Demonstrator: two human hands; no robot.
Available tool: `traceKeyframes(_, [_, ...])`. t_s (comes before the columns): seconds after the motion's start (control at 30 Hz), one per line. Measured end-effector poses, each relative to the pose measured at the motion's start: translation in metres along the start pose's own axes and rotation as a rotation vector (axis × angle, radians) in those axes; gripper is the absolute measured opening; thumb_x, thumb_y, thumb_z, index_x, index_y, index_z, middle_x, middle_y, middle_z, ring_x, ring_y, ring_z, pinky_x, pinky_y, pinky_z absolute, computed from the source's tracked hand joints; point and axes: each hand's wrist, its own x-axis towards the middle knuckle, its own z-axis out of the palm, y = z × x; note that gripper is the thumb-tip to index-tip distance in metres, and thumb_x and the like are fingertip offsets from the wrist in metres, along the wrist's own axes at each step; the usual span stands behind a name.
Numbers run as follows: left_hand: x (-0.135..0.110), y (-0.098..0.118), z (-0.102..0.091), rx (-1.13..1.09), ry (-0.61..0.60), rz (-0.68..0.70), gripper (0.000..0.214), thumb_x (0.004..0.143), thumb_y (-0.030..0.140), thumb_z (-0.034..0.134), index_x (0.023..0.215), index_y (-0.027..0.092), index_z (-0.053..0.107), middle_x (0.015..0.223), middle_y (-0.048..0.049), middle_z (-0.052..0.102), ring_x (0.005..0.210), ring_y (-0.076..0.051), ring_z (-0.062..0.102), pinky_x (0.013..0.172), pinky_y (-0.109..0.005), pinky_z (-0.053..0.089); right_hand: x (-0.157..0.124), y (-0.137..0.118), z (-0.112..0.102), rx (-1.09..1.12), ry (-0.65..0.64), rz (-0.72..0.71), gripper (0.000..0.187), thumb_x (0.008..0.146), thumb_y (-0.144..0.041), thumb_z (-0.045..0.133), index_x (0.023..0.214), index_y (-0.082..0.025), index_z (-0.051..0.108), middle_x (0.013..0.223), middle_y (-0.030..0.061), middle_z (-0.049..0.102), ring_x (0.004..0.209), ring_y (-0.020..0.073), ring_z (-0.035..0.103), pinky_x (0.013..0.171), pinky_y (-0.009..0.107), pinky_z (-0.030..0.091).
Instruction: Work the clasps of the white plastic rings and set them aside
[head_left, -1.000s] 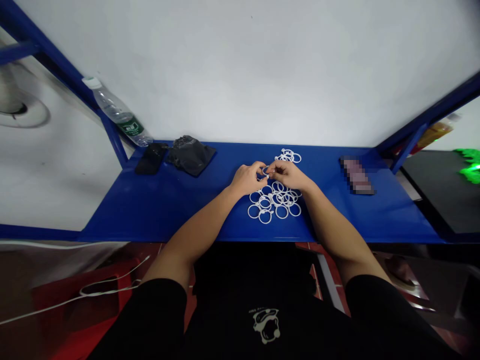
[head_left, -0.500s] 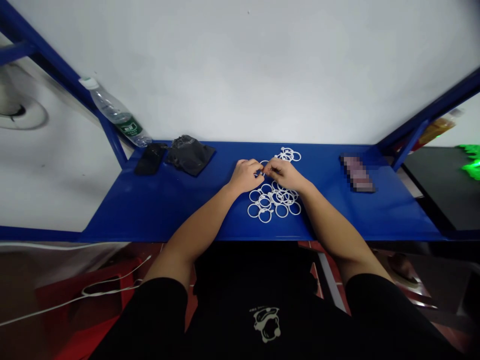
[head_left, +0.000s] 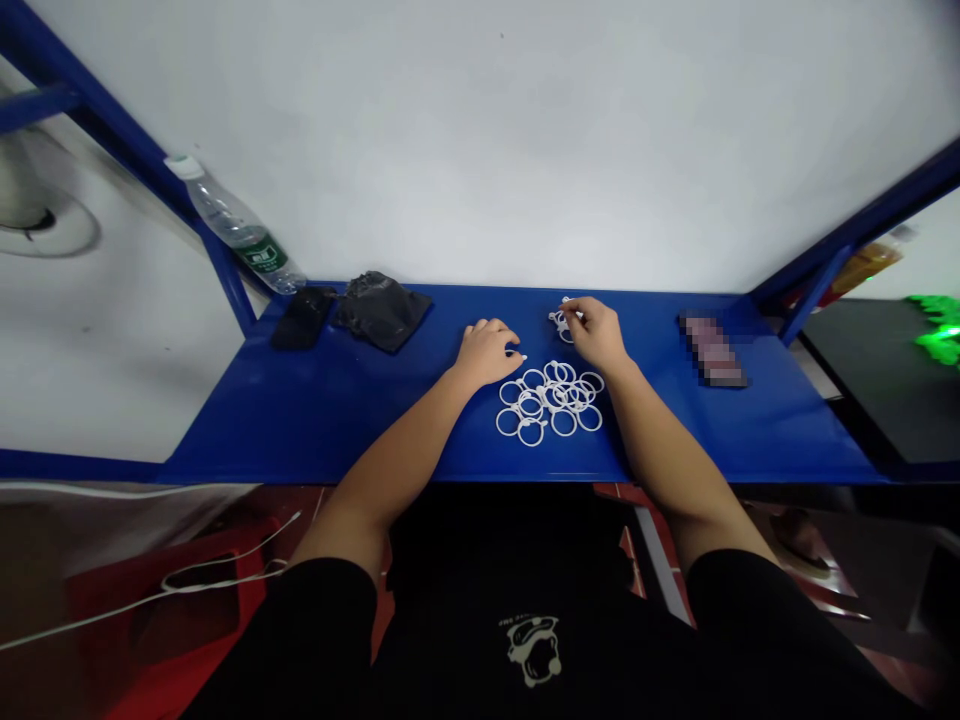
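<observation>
A heap of several white plastic rings (head_left: 551,400) lies on the blue shelf (head_left: 337,410) in front of me. My left hand (head_left: 487,352) rests on the shelf just left of the heap, fingers curled, pinching a small white piece at its fingertips. Farther back, my right hand (head_left: 596,330) has its fingers pinched on a ring of a smaller cluster of white rings (head_left: 559,320), which it partly hides.
A crumpled black bag (head_left: 381,308) and a black phone (head_left: 302,316) lie at the back left, beside a leaning water bottle (head_left: 236,228). A blurred flat object (head_left: 712,348) lies at the right. Blue frame posts rise at both ends; a white wall stands behind.
My hands were together over the heap, working one ring. They have parted: the right hand moved back and right to the smaller cluster, the left stayed by the heap.
</observation>
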Motion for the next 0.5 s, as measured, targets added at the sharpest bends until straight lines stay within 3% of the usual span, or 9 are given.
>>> traceKeyframes(0.1, [-0.001, 0.004, -0.002, 0.024, -0.024, 0.022, 0.003, 0.091, 0.022, 0.08, 0.092, 0.024, 0.081, 0.12, -0.0085, 0.076, 0.116, -0.034, 0.064, 0.105, -0.051, 0.048, -0.003, -0.012, 0.002, 0.055, -0.161, -0.079, 0.024, 0.101, -0.032, 0.06, 0.111, -0.02, 0.079, 0.107, 0.0118, 0.082, 0.09, 0.0277, 0.072, 0.087, 0.043, 0.056])
traceKeyframes(0.23, [-0.001, 0.008, -0.005, -0.008, 0.031, 0.011, 0.011, 0.099, 0.019, 0.07, 0.092, 0.024, 0.077, 0.11, -0.0065, 0.079, 0.108, -0.03, 0.067, 0.098, -0.046, 0.049, -0.006, -0.026, 0.008, 0.093, -0.362, -0.16, 0.027, 0.102, -0.038, 0.064, 0.115, -0.021, 0.079, 0.106, 0.0106, 0.081, 0.092, 0.0268, 0.071, 0.088, 0.042, 0.055])
traceKeyframes(0.4, [0.0, 0.012, -0.008, -0.077, 0.101, 0.053, 0.009, 0.102, 0.019, 0.069, 0.095, 0.023, 0.074, 0.105, -0.0049, 0.08, 0.102, -0.025, 0.07, 0.096, -0.041, 0.048, -0.007, -0.029, 0.012, 0.127, -0.394, -0.146, 0.027, 0.104, -0.035, 0.057, 0.112, -0.02, 0.077, 0.106, 0.0116, 0.08, 0.095, 0.0268, 0.071, 0.089, 0.041, 0.053])
traceKeyframes(0.5, [0.0, 0.013, -0.007, -0.109, 0.107, 0.086, 0.008, 0.102, 0.02, 0.07, 0.096, 0.023, 0.074, 0.104, -0.0034, 0.081, 0.097, -0.023, 0.071, 0.095, -0.04, 0.048, -0.006, -0.028, 0.012, 0.186, -0.356, -0.122, 0.024, 0.101, -0.031, 0.056, 0.104, -0.018, 0.076, 0.097, 0.0095, 0.078, 0.084, 0.0233, 0.068, 0.081, 0.037, 0.051])
